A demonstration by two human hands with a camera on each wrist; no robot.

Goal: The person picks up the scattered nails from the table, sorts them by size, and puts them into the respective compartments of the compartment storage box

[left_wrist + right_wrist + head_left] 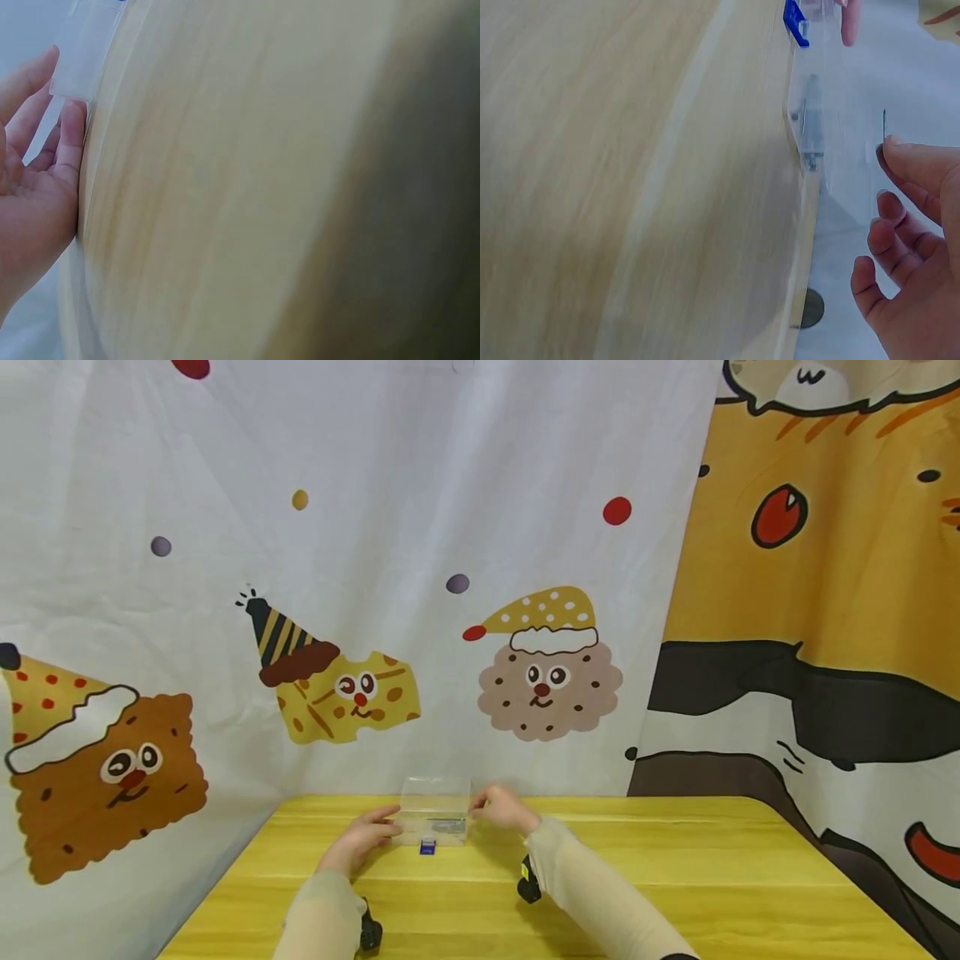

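Observation:
A clear plastic box (pixel 433 832) stands on the table with its lid (pixel 436 793) raised and a blue latch (pixel 427 846) at the front. Several thin metal pieces (pixel 810 112) lie inside. My left hand (pixel 362 842) holds the box at its left end, thumb and fingers about the corner; in the left wrist view the hand (pixel 37 165) partly hides that end. At the box's right side my right hand (pixel 504 810) pinches a thin screw (pixel 884 124) between thumb and index finger. The screw points up from the fingertips, and the other fingers (pixel 883 238) are loosely bent.
The wooden table (pixel 660 877) extends to both sides and in front of the box. Close behind the box hangs a cloth curtain (pixel 442 710) with cartoon figures. Each wrist wears a black camera (pixel 529 881).

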